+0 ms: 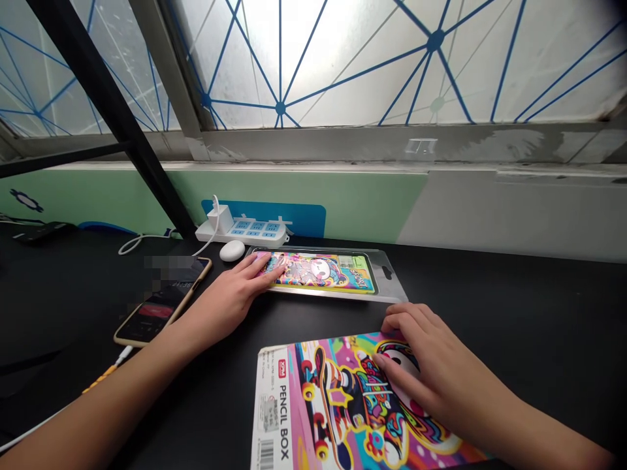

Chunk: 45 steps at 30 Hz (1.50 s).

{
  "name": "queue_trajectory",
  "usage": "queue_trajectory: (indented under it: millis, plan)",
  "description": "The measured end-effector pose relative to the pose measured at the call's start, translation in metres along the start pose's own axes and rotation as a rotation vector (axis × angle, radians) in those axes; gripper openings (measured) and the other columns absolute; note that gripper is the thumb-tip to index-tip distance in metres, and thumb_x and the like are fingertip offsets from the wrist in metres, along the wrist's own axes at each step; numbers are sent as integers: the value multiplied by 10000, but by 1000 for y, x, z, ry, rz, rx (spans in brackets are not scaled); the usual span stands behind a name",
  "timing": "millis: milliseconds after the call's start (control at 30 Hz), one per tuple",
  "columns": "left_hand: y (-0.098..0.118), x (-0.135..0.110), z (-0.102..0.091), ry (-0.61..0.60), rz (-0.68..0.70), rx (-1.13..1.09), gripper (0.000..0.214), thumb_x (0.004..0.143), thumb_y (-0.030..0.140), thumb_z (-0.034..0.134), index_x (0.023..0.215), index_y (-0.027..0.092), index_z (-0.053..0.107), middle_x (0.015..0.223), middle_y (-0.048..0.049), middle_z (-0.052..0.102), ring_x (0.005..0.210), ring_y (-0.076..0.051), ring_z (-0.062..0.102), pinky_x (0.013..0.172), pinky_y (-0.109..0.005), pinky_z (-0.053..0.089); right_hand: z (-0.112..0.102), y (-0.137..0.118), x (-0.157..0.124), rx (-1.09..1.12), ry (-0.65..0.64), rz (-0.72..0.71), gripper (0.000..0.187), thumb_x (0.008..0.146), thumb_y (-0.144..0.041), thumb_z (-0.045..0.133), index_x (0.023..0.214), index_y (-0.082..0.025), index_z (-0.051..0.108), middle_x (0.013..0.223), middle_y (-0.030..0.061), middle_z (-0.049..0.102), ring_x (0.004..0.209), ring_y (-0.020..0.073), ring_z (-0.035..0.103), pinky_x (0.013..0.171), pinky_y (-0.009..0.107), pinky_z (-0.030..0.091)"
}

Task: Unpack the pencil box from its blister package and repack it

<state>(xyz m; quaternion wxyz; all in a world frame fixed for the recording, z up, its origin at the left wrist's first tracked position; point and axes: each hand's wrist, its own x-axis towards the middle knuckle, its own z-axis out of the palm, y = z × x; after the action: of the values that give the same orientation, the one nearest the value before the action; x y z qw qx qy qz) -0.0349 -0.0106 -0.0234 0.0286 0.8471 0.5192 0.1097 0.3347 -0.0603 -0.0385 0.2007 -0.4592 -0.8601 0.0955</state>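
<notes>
My left hand [240, 287] lies with fingers stretched over the left end of a clear plastic blister tray [386, 281]. Inside the tray is a colourful pencil box [313, 270] with a cartoon print. Nearer to me is a bright cardboard sheet [337, 398] marked "PENCIL BOX", showing a skateboard figure and a barcode. My right hand [416, 359] is closed at the sheet's upper right, its thumb on the printed face and its fingers curled at the far edge, close to the tray's right corner. The fingertips of this hand are partly hidden.
A phone [164, 303] with a cable plugged in lies left of the tray, by my left forearm. Behind stand a white power strip [259, 232] with a charger and a small white rounded case [232, 250]. A black slanted post [147, 163] rises at left, before the window wall.
</notes>
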Motion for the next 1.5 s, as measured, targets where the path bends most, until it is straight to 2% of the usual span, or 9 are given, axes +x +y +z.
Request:
queue_trajectory:
  millis: [467,600,700,867,967,1100,1200,1367,1500]
  plan:
    - [-7,2,0,-23,29,29,509,1090,271,314,1571,352,458,1695,-54,297,1560,-344,290,1219,-559,347,-4,-6,-2,68,-5,-25,142,987,-363,559,1031,-239,506,1017,90,597,853,230,586,723,384,513]
    - [-8,-1,-6,-16,47,12,529,1073,210,322,1547,376,488,1684,-16,318,1556,-322,296,1222,-539,348,-11,-8,-5,72,8,-132,148,1000,-376,534,1068,-245,530,981,70,590,763,199,572,674,347,474]
    - [-9,-7,-16,-37,56,15,523,1072,205,318,1527,374,516,1664,-26,355,1530,-323,349,1207,-543,368,-21,-3,-3,43,-15,-181,181,1003,-414,541,942,-244,562,874,36,563,666,169,537,603,313,415]
    - [-13,-26,-29,-80,101,7,442,1064,467,457,1492,408,553,1662,-60,361,1507,-377,389,1166,-612,395,-44,32,10,146,-88,70,463,989,-551,549,667,-230,465,694,-7,502,571,131,470,543,286,352]
    - [-5,-32,-33,-63,79,2,667,866,733,650,1466,452,571,1668,-42,375,1496,-447,392,1141,-699,376,-55,59,18,235,-139,243,591,930,-678,558,594,-230,370,611,-27,406,559,132,375,523,290,313]
    - [20,-22,-32,33,82,-70,610,1007,662,467,1540,368,505,1709,-40,298,1503,-375,414,1162,-571,440,-62,86,22,355,-245,426,628,871,-774,560,622,-232,364,612,-39,360,564,132,327,504,288,282]
    - [40,-4,-26,-21,115,-36,580,1058,577,407,1547,280,503,1721,-74,257,1538,-362,351,1200,-567,390,-61,94,23,328,-292,539,626,841,-815,556,643,-231,447,602,-27,439,549,141,382,489,290,285]
    - [68,21,-10,-138,205,77,688,1053,644,354,1611,243,392,1696,-94,304,1567,-376,271,1214,-645,318,-55,92,24,160,-211,548,651,844,-833,520,609,-226,510,579,-5,516,536,154,443,488,298,294]
    - [76,24,2,-115,252,123,751,1039,695,306,1624,227,359,1687,-89,313,1561,-404,274,1192,-671,324,-52,80,24,115,-112,527,605,893,-787,495,650,-237,555,582,0,581,537,167,489,512,308,336]
